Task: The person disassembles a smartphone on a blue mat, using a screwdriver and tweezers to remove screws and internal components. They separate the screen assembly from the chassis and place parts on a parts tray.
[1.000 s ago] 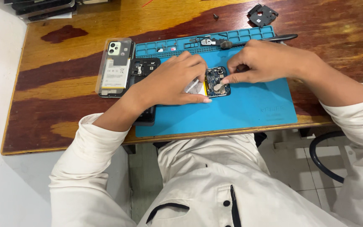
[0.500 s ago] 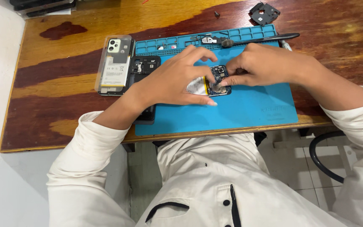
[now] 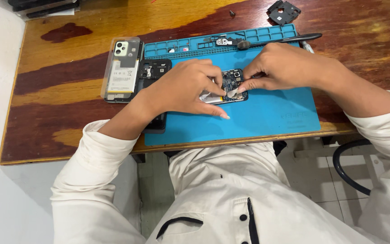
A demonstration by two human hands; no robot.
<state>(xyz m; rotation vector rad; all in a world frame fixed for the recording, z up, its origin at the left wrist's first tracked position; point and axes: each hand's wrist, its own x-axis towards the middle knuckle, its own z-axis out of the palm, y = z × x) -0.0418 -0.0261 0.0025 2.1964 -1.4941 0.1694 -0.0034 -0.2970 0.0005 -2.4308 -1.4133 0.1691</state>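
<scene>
Both hands have closed in over the half second: the right hand (image 3: pixel 285 68) has drawn toward the left, and its fingertips now meet the other's over the opened phone (image 3: pixel 226 88) on the blue mat (image 3: pixel 267 113).

Seen from the head camera, the left hand (image 3: pixel 181 88) lies curled over the phone's left end, thumb and forefinger pressed together on a small silvery piece at its middle. The right hand is bunched, fingertips pinching at the same spot beside the exposed circuit board; what lies between them is too small to tell. That suggests fine work on one part inside the phone, which sits mid-mat, toward the desk's near edge.

Left of the mat, a clear phone case (image 3: pixel 122 68) rests on the wooden desk (image 3: pixel 59 90), touching a black phone frame (image 3: pixel 152 72). A long dark tool (image 3: pixel 294 38) lies along the mat's tray row at its far edge. A black plastic piece (image 3: pixel 284 11) sits near the desk's far right corner.
</scene>
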